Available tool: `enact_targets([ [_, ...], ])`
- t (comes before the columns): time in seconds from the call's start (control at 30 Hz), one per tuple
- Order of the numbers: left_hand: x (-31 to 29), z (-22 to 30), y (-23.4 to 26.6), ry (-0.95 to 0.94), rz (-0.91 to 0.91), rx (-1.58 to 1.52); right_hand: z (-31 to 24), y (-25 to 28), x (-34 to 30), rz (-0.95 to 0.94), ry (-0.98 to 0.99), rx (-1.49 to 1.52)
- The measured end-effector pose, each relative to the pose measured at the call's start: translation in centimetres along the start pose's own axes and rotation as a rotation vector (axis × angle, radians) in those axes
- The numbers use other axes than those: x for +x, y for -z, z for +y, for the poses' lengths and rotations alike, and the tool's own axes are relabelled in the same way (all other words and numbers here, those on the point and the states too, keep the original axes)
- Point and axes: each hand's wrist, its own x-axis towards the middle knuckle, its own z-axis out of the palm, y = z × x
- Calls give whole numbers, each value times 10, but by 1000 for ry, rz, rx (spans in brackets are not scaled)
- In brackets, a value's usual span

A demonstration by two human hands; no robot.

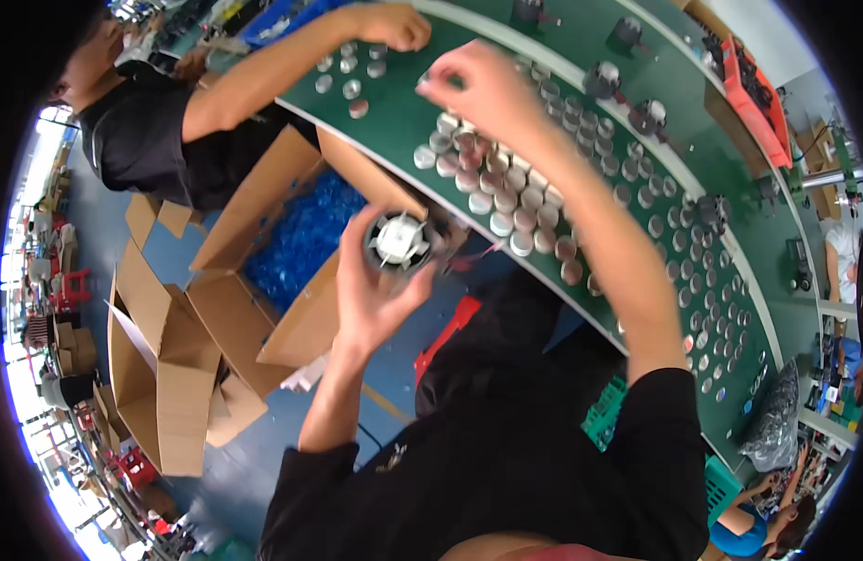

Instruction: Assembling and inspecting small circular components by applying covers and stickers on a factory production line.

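My left hand (pixel 364 297) is wrapped round a small motor (pixel 399 240), dark-sided with a white finned round face turned up. It holds the motor beside the table edge, near an open cardboard box. My right hand (pixel 483 93) reaches over the green work table (pixel 408 70), thumb and forefinger pinched together. Whatever lies between those fingertips is too small and blurred to name. Below and beside my right hand stand rows of short silvery round metal caps (pixel 501 223). My right forearm hides some of them.
Blue plastic pieces (pixel 305 234) fill the cardboard box (pixel 254 201); other open cartons (pixel 184 402) stand on the floor. A co-worker's hand (pixel 394 26) rests over the table's far left. Dark motors (pixel 648 117) sit along the belt, by a red bin (pixel 758 103).
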Motion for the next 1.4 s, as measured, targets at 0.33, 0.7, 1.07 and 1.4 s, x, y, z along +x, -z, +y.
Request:
enact_targets([
  [0.33, 31, 57, -119, -497, -427, 54, -114, 215, -139, -155, -6, 178],
  [0.7, 9, 93, -195, -520, -633, 71, -116, 267, -204, 116, -176, -58],
  [1.07, 8, 97, -229, -514, -786, 35, -101, 290, -236, 170, -180, -25],
  [1.4, 13, 87, -252, -509, -819, -17, -82, 290, -247, 238, -192, 47],
])
